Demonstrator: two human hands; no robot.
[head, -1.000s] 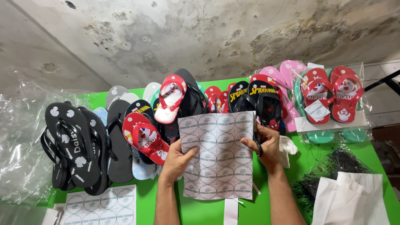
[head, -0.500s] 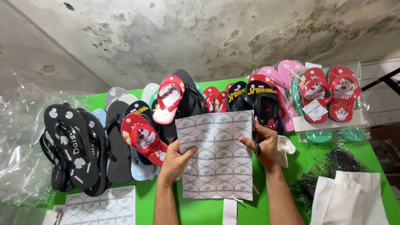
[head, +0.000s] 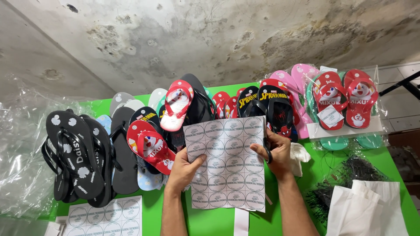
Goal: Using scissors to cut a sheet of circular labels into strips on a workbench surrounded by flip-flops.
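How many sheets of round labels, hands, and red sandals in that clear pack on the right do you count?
Label sheets: 2, the held sheet and the lower-left sheet.
Hands: 2, left hand and right hand, both on the held sheet.
Red sandals in the clear pack: 2.
Total: 6.

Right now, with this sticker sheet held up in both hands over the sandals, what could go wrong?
1. The right hand grips both the sticker sheet and what look like black scissors; the sheet could get nicked or creased there.
2. The left hand pinches only the sheet's edge, so it may bend or tear.
3. The red sandal lies tilted on the pile beside the left hand; a bump might knock it off.
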